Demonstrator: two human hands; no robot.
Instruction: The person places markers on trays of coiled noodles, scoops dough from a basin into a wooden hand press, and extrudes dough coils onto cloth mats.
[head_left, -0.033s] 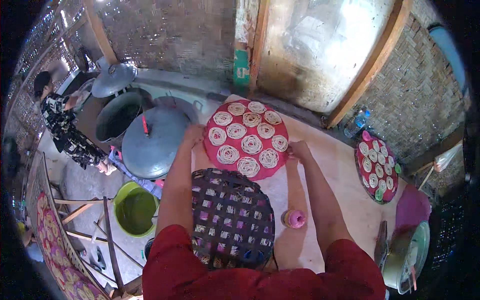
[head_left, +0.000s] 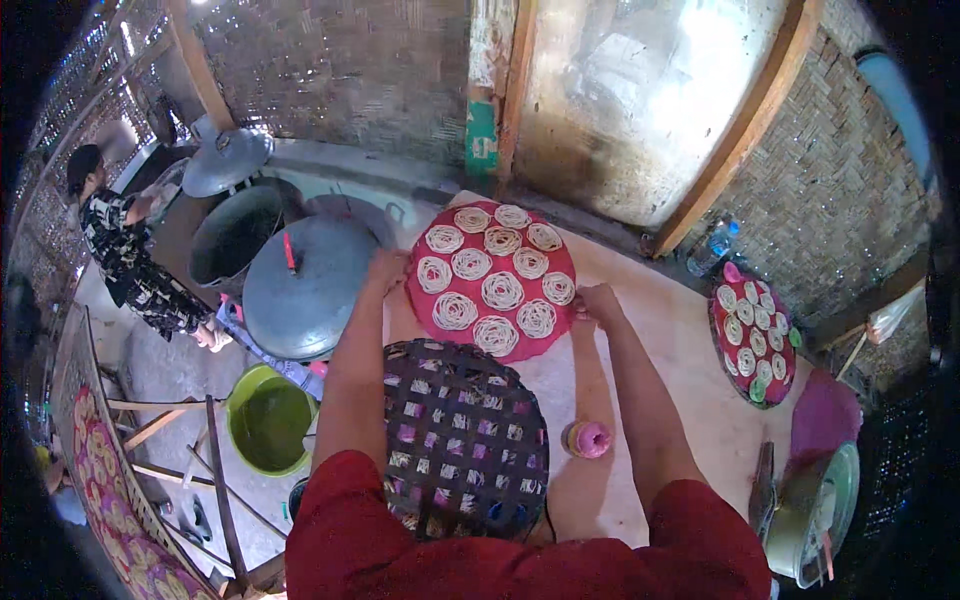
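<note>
A round red sheet (head_left: 440, 315) carrying several pale nests of coiled noodle strands lies on the pale tabletop in front of me. My left hand (head_left: 388, 272) is at its left edge, fingers closed on the rim. At the right edge, my right hand (head_left: 597, 302) pinches the sheet between bent fingers. Part of each hand's fingertips is hard to see. Nearer to me, a dark round woven lattice tray (head_left: 465, 440) overlaps the table's front, with pink and pale bits showing through its holes. A small pink-topped round object (head_left: 590, 438) sits beside my right forearm.
At left stand a big domed grey lid (head_left: 310, 285), a dark pan (head_left: 235, 235) and a green basin (head_left: 268, 418). A person (head_left: 130, 240) works farther left. Another red round (head_left: 755, 340) with nests, a water bottle (head_left: 714, 247) and a clear tub (head_left: 815, 520) are at right.
</note>
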